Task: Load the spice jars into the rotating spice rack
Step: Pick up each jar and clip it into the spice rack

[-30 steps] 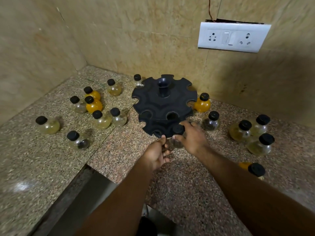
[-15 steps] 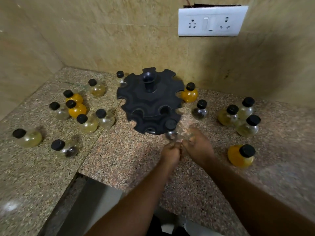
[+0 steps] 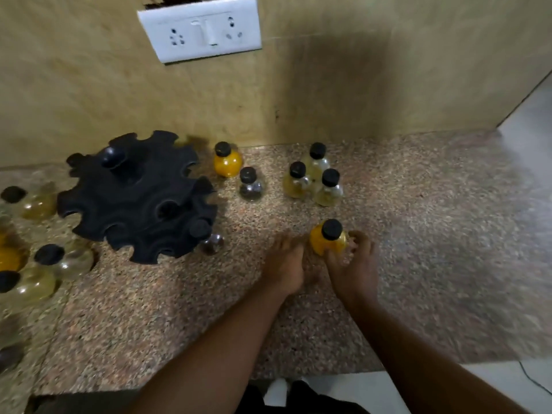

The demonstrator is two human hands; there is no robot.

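Note:
The black rotating spice rack (image 3: 137,198) stands on the granite counter (image 3: 433,234) at the left. One dark-filled jar (image 3: 210,242) with a black cap hangs in a slot at its front right edge. An orange jar (image 3: 327,242) with a black cap stands upright on the counter right of the rack. My right hand (image 3: 354,264) has its fingers curled round that jar's right and near side. My left hand (image 3: 285,264) lies beside the jar's left side with fingers stretched toward it; motion blur hides whether they touch.
Behind stand another orange jar (image 3: 227,162), a dark jar (image 3: 251,188) and three pale yellow jars (image 3: 316,182). Several more jars (image 3: 71,259) crowd the counter left of the rack. A white switch plate (image 3: 200,28) is on the wall. The counter's front edge runs below my forearms.
Both hands have left the jar now hanging in the rack's front slot and moved right to the orange jar. The view has swung right, so the rack sits further left.

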